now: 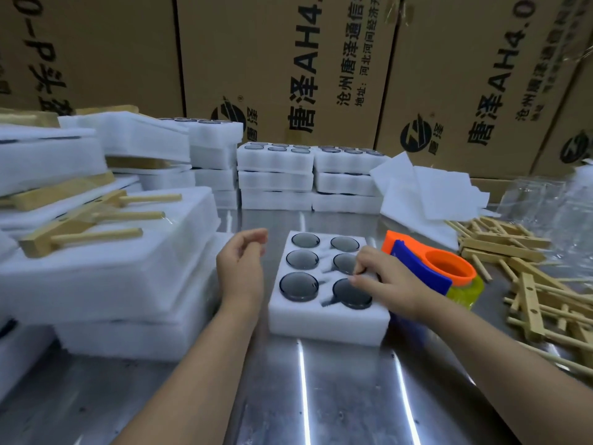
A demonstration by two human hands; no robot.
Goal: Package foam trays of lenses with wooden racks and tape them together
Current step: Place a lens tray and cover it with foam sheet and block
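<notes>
R hand [388, 284] on foam tray [321, 319], L hand [240, 264] beside — loosely curled

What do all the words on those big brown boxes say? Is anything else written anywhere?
"唐泽AH4." big, sideways, on the middle cardboard box; cut off above.
"沧州唐泽通信" smaller line, same box; cut off.
"地址:河北河间经济开" smallest line, same box; cut off.
"唐泽AH4.0-" on the right cardboard box; its smaller lines are blurred.
"唐泽" beside the round logo on both.
Left cardboard box: print cut off, unreadable.
Foam tray, tape dispenser: no print.
</notes>
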